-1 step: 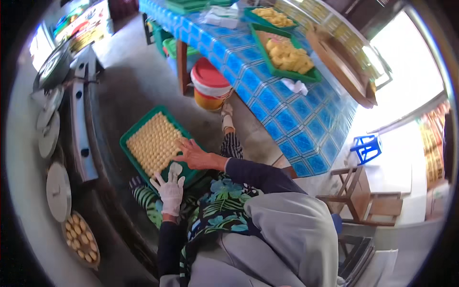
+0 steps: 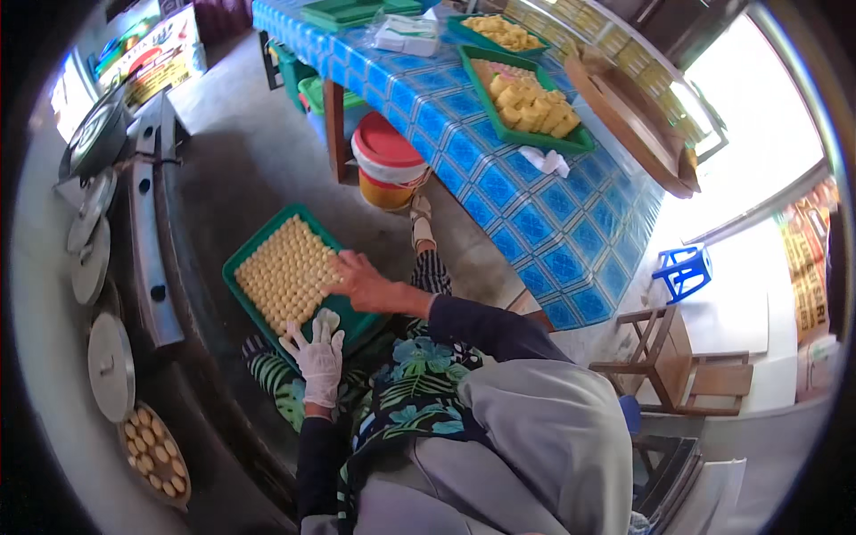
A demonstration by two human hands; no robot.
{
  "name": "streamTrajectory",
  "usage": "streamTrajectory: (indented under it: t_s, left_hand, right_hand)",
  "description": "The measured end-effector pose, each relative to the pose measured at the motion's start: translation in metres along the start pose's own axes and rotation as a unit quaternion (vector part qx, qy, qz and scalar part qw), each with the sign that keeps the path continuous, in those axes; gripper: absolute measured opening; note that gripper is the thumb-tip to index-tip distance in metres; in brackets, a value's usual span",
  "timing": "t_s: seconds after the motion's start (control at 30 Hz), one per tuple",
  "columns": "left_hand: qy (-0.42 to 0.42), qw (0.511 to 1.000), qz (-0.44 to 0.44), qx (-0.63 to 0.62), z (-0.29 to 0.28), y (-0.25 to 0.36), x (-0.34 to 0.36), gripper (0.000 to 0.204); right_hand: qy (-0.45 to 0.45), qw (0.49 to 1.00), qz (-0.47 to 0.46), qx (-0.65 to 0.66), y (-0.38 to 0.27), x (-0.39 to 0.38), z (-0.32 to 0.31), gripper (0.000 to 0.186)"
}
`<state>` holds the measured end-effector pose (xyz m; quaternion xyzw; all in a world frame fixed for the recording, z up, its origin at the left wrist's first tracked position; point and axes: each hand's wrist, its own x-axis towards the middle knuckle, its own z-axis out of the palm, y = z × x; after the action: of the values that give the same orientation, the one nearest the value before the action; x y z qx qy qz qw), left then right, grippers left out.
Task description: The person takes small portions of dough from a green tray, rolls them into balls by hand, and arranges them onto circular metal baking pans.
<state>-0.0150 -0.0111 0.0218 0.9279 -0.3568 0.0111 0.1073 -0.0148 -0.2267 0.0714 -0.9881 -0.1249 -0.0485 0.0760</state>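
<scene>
A green tray point(image 2: 234, 265) filled with tight rows of small pale dough balls point(image 2: 283, 272) lies in front of me, its near right corner bare. My left hand point(image 2: 318, 364), in a thin white glove, is at the tray's near edge with the fingers spread. At its fingertips shows a pale, whitish shape point(image 2: 327, 318); I cannot tell whether it is dough or loose glove. My bare right hand point(image 2: 364, 283) reaches over the tray's right side, fingers stretched toward the outermost balls and slightly blurred. Nothing shows between them.
A table with a blue checked cloth point(image 2: 499, 201) stands ahead right, bearing green trays of yellow dough point(image 2: 535, 107). Under it is a red-lidded bucket point(image 2: 390, 143). At left are a long metal burner point(image 2: 153, 259), round lids point(image 2: 111, 366) and a pan of oval pieces point(image 2: 156, 450).
My right hand has lifted slightly from the dough balls and its fingers have drawn closer together. My left hand stays at the tray's near edge. The view has shifted a little.
</scene>
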Motion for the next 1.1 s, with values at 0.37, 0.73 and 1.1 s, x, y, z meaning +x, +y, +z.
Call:
streamTrajectory:
  t_s: [0.37, 0.73, 1.1]
  left_hand:
    - [-0.021, 0.999, 0.028, 0.026, 0.008, 0.010, -0.005, 0.063]
    - [-0.044, 0.999, -0.015, 0.009, 0.017, 0.011, -0.023, 0.062]
    - [0.030, 0.990, -0.126, -0.056, 0.039, -0.003, 0.003, 0.014]
  right_hand:
    - [0.444, 0.799, 0.405, -0.032, 0.227, -0.166, -0.241, 0.018]
    - [0.363, 0.802, 0.422, -0.218, 0.280, -0.106, -0.224, 0.065]
    - [0.413, 0.804, 0.326, -0.276, 0.341, -0.141, -0.239, 0.050]
